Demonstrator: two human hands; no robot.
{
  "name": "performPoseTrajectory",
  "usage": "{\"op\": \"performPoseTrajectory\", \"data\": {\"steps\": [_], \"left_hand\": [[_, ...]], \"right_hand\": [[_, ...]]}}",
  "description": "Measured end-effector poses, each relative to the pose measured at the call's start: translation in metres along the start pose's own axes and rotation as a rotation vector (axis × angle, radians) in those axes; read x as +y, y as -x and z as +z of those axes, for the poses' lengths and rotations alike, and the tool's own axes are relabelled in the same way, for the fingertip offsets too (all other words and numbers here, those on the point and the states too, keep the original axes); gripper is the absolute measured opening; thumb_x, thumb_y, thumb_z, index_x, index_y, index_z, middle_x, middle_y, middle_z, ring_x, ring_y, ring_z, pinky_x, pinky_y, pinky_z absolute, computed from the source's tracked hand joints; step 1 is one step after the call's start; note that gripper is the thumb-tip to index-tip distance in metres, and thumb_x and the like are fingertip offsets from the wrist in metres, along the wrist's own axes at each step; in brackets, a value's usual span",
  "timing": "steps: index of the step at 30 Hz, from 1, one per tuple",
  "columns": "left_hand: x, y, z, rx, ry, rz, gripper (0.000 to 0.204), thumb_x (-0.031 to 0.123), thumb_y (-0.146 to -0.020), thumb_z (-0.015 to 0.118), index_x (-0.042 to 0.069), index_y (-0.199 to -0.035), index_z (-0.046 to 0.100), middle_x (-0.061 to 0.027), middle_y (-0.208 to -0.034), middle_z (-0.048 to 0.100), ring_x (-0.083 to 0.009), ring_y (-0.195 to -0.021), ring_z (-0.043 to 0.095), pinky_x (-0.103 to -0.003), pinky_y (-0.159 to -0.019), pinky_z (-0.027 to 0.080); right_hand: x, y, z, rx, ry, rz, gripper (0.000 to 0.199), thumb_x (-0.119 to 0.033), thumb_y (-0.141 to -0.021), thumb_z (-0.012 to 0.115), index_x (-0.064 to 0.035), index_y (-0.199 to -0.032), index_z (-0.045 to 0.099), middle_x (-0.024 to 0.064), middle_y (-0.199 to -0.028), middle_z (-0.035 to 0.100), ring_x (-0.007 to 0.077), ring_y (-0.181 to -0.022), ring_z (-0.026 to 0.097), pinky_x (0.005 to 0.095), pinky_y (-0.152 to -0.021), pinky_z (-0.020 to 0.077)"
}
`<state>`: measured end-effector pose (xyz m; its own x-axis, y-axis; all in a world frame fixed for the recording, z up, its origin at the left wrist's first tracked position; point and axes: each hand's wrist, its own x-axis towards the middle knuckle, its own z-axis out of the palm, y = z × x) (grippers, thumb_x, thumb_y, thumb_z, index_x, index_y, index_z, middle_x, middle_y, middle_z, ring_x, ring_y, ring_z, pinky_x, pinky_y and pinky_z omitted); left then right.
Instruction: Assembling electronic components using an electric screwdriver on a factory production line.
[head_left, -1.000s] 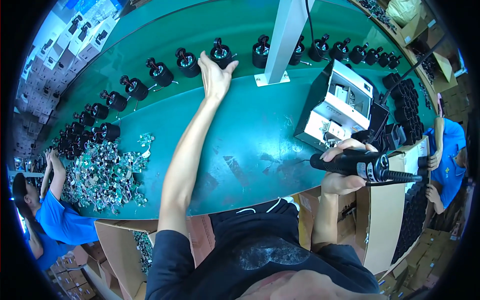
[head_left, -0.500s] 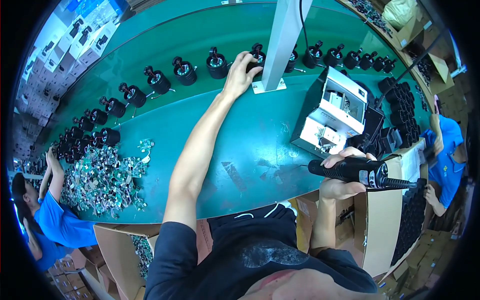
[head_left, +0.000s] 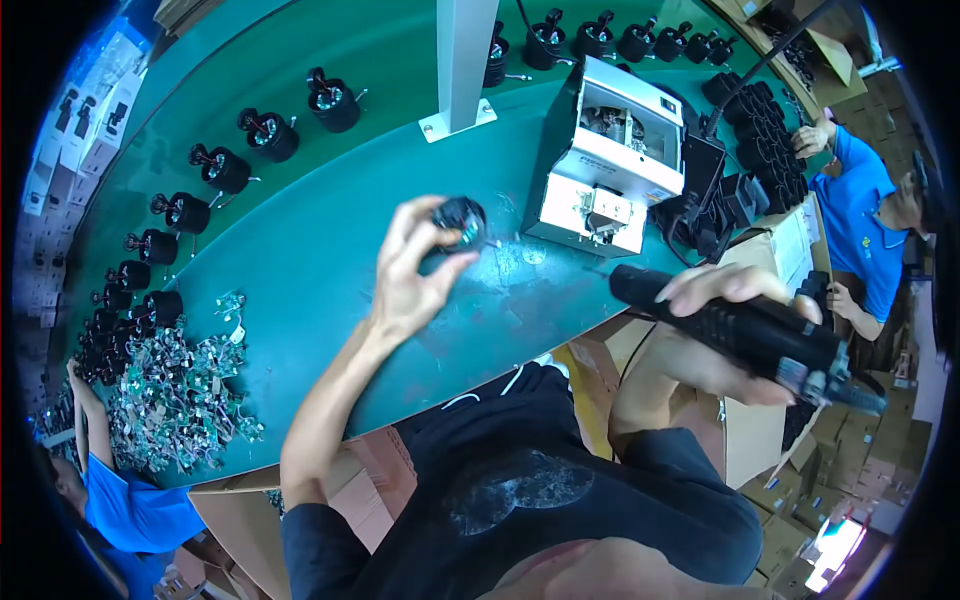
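My left hand [head_left: 410, 270] is raised over the green table [head_left: 330, 250] and grips a small round black motor part [head_left: 462, 222] between thumb and fingers. My right hand [head_left: 715, 345] is closed around a black electric screwdriver [head_left: 740, 335], held level with its tip pointing left toward the motor part. A white and grey box-shaped machine [head_left: 610, 160] stands just beyond both hands.
A curved row of black motor parts [head_left: 215, 170] lines the far side of the table. A heap of small wired pieces [head_left: 175, 400] lies at the left. A white post [head_left: 465, 60] rises behind. Cardboard boxes [head_left: 760, 440] sit right. Co-workers in blue sit at the left [head_left: 130, 510] and right [head_left: 860, 210].
My left hand took a black motor part from the far row and drew it back toward me. The screwdriver in my right hand rose and came closer to it.
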<state>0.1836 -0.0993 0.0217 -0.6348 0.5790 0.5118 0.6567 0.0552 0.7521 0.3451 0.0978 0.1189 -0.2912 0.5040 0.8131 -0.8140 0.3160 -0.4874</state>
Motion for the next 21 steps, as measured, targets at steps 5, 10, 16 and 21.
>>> {"op": "performPoseTrajectory", "data": {"steps": [5, 10, 16, 21], "left_hand": [[-0.008, 0.018, 0.019, -0.11, 0.161, -0.068, 0.028, 0.005, -0.071, 0.081, -0.001, -0.088, 0.059, -0.0186, -0.125, 0.054, -0.0329, -0.11, 0.057, -0.039, -0.093, 0.047], [-0.021, 0.021, 0.015, -0.094, 0.155, -0.069, 0.029, 0.006, -0.074, 0.08, 0.0, -0.091, 0.058, -0.0184, -0.129, 0.052, -0.0333, -0.113, 0.056, -0.04, -0.094, 0.046], [-0.024, 0.018, 0.029, -0.172, 0.271, -0.055, 0.027, 0.008, -0.078, 0.077, 0.004, -0.097, 0.058, -0.0137, -0.134, 0.049, -0.0294, -0.113, 0.054, -0.037, -0.093, 0.045], [-0.025, 0.023, 0.02, -0.155, 0.244, -0.055, 0.025, 0.009, -0.08, 0.076, 0.003, -0.094, 0.057, -0.0133, -0.134, 0.049, -0.0285, -0.113, 0.056, -0.035, -0.091, 0.046]], "right_hand": [[0.023, -0.026, 0.015, -0.066, 0.111, -0.02, 0.081, -0.079, -0.086, 0.037, -0.0163, -0.137, 0.04, 0.0143, -0.088, 0.06, 0.0179, -0.049, 0.059, 0.0299, -0.04, 0.0505], [0.036, -0.031, 0.04, 0.12, 0.557, 0.218, 0.088, -0.081, -0.086, 0.031, -0.0072, -0.132, 0.042, 0.0153, -0.081, 0.062, 0.0163, -0.042, 0.055, 0.0283, -0.039, 0.0482], [0.011, -0.017, 0.045, 0.097, 0.173, 0.179, 0.08, -0.072, -0.093, 0.026, -0.0032, -0.133, 0.034, 0.0146, -0.088, 0.059, 0.0135, -0.043, 0.056, 0.0233, -0.034, 0.0465], [0.017, -0.001, 0.064, 0.163, 0.06, 0.243, 0.079, -0.071, -0.093, 0.029, -0.0043, -0.135, 0.03, 0.0132, -0.088, 0.057, 0.0127, -0.043, 0.055, 0.0222, -0.033, 0.0451]]}}
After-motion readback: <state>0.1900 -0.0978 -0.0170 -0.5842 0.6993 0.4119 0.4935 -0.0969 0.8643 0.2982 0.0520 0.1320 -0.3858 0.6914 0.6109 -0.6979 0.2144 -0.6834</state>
